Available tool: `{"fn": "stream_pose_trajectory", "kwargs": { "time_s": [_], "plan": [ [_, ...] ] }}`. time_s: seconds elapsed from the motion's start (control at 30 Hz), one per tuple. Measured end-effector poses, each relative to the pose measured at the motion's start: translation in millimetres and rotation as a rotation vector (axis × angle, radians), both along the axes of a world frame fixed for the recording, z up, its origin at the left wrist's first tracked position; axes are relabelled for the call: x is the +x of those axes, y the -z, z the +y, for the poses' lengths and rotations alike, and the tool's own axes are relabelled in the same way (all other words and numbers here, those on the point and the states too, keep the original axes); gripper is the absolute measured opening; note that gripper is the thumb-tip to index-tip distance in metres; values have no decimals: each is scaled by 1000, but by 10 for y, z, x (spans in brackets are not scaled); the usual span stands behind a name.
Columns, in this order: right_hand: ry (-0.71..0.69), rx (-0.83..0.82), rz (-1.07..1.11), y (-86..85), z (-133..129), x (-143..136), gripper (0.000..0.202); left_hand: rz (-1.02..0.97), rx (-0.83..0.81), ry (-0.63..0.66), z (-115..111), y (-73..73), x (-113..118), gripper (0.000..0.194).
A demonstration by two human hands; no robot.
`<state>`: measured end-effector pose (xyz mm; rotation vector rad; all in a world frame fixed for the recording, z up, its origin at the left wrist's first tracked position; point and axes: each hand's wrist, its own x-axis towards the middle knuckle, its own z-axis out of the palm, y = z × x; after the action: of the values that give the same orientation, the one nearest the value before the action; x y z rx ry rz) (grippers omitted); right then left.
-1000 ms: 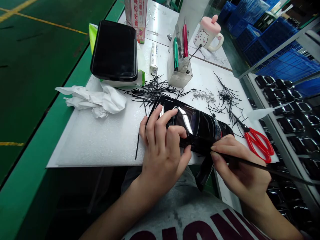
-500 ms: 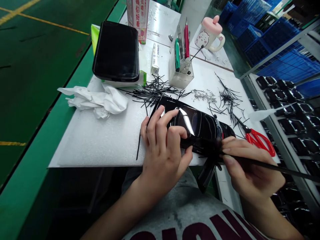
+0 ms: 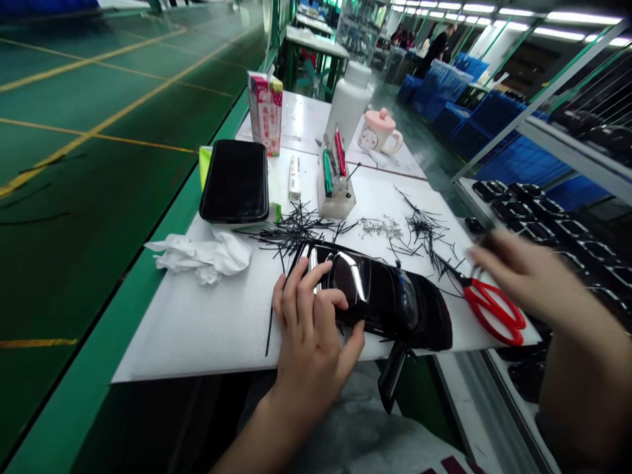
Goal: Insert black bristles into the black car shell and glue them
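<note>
A glossy black model car (image 3: 382, 289) lies on the white foam-topped table, one door (image 3: 394, 375) swung out toward me past the near edge. My left hand (image 3: 311, 322) grips the car's left end, fingers bent over the top and thumb against the near side. My right hand (image 3: 523, 273) is raised at the right, above and beyond the red-handled scissors (image 3: 494, 309). Motion smears its fingers, and a dark blur at their tips cannot be made out. Thin black strips (image 3: 291, 227) are heaped behind the car, with another bunch (image 3: 424, 227) nearer the scissors.
A crumpled white tissue (image 3: 202, 255) and a black phone-like device (image 3: 236, 181) are at left. Farther back stand a pen holder (image 3: 337, 204), drink carton (image 3: 266, 115), white bottle (image 3: 348, 102) and lidded mug (image 3: 378, 135). A rack of black parts (image 3: 538, 217) stands at right.
My right hand has left the car's right end and moved up and right; the long black strip it held no longer shows. My left hand stays on the car. The view has tilted up.
</note>
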<state>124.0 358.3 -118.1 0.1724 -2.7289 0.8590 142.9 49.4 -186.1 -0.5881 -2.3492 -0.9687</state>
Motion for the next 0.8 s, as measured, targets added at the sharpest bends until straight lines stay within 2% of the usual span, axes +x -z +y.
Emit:
{"fn": "stream_pose_trajectory", "kwargs": {
  "time_s": [0.1,0.2,0.27,0.37,0.47,0.6,0.7,0.8],
  "plan": [
    [-74,224,-269,6,114,-380,48,20,-20,-33,6,21,14,22],
    [-140,290,-324,-22,-79,-748,54,26,-16,-52,22,34,26,22],
    [-170,228,-244,-75,-343,-1026,54,21,-14,-62,22,44,27,23],
    [-217,36,-112,-125,-798,-1471,60,17,-19,-81,7,56,27,25],
    [-275,-93,-92,-106,-1127,-1820,44,19,-27,-82,-4,57,29,26],
    [-242,-181,21,-49,-1283,-1968,30,31,10,-80,13,56,33,28],
    [-243,-249,46,-29,-1272,-1946,32,31,27,-83,27,59,32,29],
    [-209,-406,130,-107,-1186,-1889,32,33,41,-77,22,60,32,29]
  ]
}}
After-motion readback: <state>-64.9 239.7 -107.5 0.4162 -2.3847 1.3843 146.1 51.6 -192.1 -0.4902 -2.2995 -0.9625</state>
